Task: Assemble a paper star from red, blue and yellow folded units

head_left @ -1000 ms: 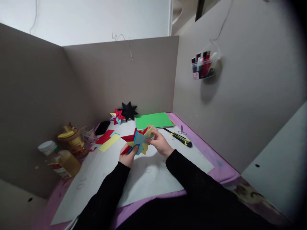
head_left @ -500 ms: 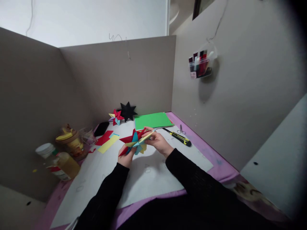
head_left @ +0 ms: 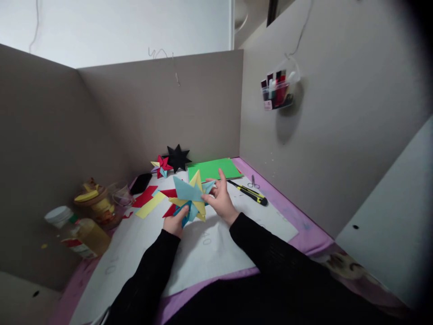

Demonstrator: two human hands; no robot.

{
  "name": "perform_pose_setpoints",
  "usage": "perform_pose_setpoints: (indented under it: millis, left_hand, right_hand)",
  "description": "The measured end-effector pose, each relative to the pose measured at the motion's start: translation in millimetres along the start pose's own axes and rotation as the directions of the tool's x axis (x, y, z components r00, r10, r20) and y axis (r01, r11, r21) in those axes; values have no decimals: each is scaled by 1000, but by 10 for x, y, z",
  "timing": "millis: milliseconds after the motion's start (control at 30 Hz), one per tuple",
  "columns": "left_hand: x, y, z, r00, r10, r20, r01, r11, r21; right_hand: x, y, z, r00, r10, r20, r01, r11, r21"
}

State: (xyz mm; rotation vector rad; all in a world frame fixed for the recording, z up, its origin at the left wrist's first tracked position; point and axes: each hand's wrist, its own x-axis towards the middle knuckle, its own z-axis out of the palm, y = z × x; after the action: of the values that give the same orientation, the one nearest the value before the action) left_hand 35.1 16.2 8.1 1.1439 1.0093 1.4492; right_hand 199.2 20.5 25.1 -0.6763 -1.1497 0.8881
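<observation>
On my feed I have two bare hands and one folded paper star, made of light blue, yellow, red and darker blue paper, held up above the white sheet that covers much of the pink surface. I see the left hand gripping the star at its lower left, the thumb pressed on the front. I have the right hand pinching its right side, thumb in front and one finger raised; the other fingers are partly hidden from me.

Towards the back I count two more stars, both apart from the hands: one black star and one smaller multicoloured star just beside it. Right of those lies one green sheet. On my right are one yellow-and-black cutter and one pair of scissors.

On my left I make out one yellow strip, one larger red piece beside it, one dark flat object, one clear cup, one brown cup and one white-capped bottle.
</observation>
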Motion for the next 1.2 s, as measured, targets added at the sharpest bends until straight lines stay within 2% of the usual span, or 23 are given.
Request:
perform_pose_setpoints:
  millis: [200, 233, 300, 400, 500, 567, 667, 767, 867, 933, 1000, 1033, 1067, 1200]
  left_hand:
    - [9, 31, 3, 997, -77, -26, 71, 982, -177]
    - [9, 33, 3, 996, -81, -23, 76, 981, -181]
    - [9, 23, 1, 995, -93, -23, 88, 983, -163]
    - [8, -11, -4, 992, -117, -49, 110, 986, -125]
    - [-6, -33, -3, 994, -107, -7, 106, 990, -89]
    - [-22, -29, 5, 995, -82, 54, 86, 994, -66]
    - [-43, -3, 19, 994, -58, 91, 61, 998, -29]
    - [-56, 24, 24, 996, -34, 79, 33, 999, 13]
    - [-62, 47, 10, 999, -16, 52, 14, 999, 32]
    - [-62, 65, -6, 1000, 6, 27, -7, 998, 60]
    - [-60, 86, -20, 998, 61, 21, -63, 990, 126]
    - [-59, 97, -23, 995, 97, 30, -101, 981, 164]
    - [-59, 107, -24, 990, 131, 44, -137, 971, 197]
    - [-68, 124, -7, 976, 197, 90, -213, 948, 236]
  right_hand:
    - [94, -13, -79, 995, 90, -43, -84, 989, 124]
    - [108, -16, -97, 992, 121, -23, -118, 985, 127]
    - [125, -20, -133, 975, 198, 103, -210, 970, 122]
    - [126, -8, -184, 887, 343, 311, -380, 923, 66]
    - [118, 18, -238, 788, 503, 354, -518, 853, -58]
    - [118, 25, -265, 762, 508, 402, -526, 848, -74]
    - [123, 12, -271, 771, 401, 494, -461, 887, -2]
    - [129, 9, -242, 790, 349, 505, -419, 908, 28]
    - [145, 49, -222, 836, 332, 436, -394, 918, 56]
    - [165, 77, -233, 908, 302, 291, -331, 942, 56]
    - [183, 75, -256, 973, 203, 109, -202, 979, -25]
    - [188, 58, -266, 990, 132, 57, -126, 987, -97]
    - [189, 31, -272, 997, 59, 48, -50, 983, -177]
    - [141, -116, -225, 975, -111, 190, 183, 890, -418]
